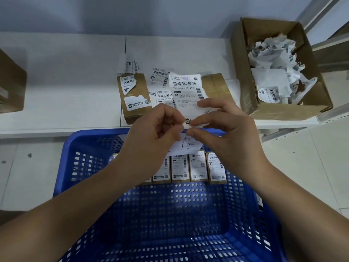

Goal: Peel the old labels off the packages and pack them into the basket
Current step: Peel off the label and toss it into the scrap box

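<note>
Both hands meet above the far rim of the blue basket (79, 140). My left hand (151, 133) and my right hand (224, 125) pinch the lower end of a peeled white shipping label (187, 91), which stands up between them. A brown package (135, 97) with a torn label lies on the white shelf (62, 87) behind my left hand. Another brown package (217, 84) shows behind the label. Several labelled packages (180, 167) stand in a row inside the basket at its far wall.
An open cardboard box (283, 110) holding crumpled peeled labels (273, 69) sits on the shelf at right. A closed cardboard box (9, 86) is at the left edge. Loose label pieces (159, 78) lie on the shelf. A handwritten paper note (187, 144) hangs on the basket rim.
</note>
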Demonstrator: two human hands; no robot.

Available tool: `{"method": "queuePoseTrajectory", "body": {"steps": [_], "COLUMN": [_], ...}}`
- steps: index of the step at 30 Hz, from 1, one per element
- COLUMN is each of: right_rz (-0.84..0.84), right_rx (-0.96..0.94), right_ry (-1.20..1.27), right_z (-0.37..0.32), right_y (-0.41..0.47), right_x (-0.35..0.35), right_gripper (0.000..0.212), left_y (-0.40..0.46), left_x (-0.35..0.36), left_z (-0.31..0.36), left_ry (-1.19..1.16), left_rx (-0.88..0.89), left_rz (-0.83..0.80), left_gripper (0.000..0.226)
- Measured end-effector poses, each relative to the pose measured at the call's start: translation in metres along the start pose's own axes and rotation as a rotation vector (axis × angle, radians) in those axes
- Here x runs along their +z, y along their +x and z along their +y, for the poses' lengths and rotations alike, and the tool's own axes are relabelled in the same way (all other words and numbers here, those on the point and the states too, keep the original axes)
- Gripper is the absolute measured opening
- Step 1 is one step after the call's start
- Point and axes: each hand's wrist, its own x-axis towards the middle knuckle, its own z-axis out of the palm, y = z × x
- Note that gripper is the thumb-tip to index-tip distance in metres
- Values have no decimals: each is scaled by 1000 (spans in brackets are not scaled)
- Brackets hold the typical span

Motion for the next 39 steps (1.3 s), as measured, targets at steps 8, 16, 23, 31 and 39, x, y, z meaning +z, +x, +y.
{"method": "queuePoseTrajectory", "body": {"steps": [8, 16, 23, 31, 39], "right_rz": [-7, -28, -56, -78, -69], "right_rx": [0, -6, -13, -53, -102], "right_ry": [-15, -19, -25, -78, -142], "right_z": [4, 4, 3, 6, 6], "right_y": [0, -1, -2, -1, -3], "right_x": [0, 1, 1, 0, 0], "right_gripper": [13, 12, 17, 10, 12], "left_y": [1, 1, 0, -1, -3], "left_x": [0, 1, 1, 0, 3], "left_z": [-2, -1, 0, -6, -8], "left_ry": [-6, -30, -9, 121, 68], "left_rx": [11, 2, 22, 95, 92], "left_rz": [0, 3, 34, 50, 30], "left_gripper": [26, 26, 22, 18, 22]}}
